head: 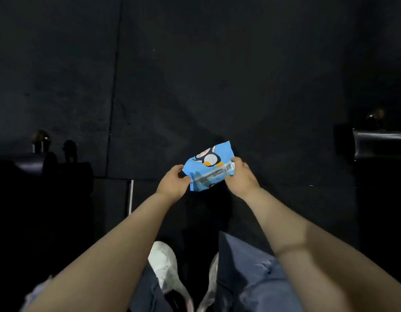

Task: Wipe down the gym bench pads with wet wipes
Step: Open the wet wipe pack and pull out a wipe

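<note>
Just below the centre of the frame, a blue wet-wipe pack [209,165] with a penguin print is held in the air between both hands, above the dark floor [195,75]. The left hand [172,181] pinches the pack's lower left edge with curled fingers and thumb; the right hand [240,176] grips its right end, near a pale strip [214,174] that runs across the face and is probably the resealable label. The pack looks soft, light and crinkly, its film likely slippery, so it should be steadied at the edges while the strip is peeled from one end. Whether it is open yet, I cannot tell. Dark padded shapes, perhaps bench pads [379,143], sit at the right and left edges. White shoes [163,264] show at the bottom.
</note>
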The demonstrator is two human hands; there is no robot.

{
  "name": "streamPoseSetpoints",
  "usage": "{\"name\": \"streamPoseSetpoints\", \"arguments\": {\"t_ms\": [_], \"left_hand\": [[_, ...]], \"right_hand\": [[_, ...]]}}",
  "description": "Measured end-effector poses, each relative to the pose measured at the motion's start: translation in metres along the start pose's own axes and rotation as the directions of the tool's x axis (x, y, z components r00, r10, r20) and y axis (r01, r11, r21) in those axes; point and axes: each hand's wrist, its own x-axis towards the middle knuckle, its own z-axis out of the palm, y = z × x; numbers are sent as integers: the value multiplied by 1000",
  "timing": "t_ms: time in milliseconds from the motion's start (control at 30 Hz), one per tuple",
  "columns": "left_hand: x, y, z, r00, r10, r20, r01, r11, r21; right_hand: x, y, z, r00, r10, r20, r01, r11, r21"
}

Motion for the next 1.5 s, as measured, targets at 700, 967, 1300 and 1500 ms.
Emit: {"name": "streamPoseSetpoints", "arguments": {"t_ms": [700, 967, 1300, 1500], "left_hand": [[70, 7, 39, 996, -59, -64, 34, 937, -348], [16, 82, 6, 858, 512, -50, -493, 846, 202], [-57, 118, -67, 563, 826, 10, -712, 479, 513], [-47, 120, -92, 509, 837, -202, -771, 547, 326]], "right_hand": [[69, -46, 50, 893, 448, 33, -406, 774, 486], [56, -64, -12, 875, 234, 424, -470, 201, 859], [18, -118, -73, 977, -40, 212, -208, 83, 975], [4, -112, -92, 994, -106, 9, 6, 144, 990]]}}
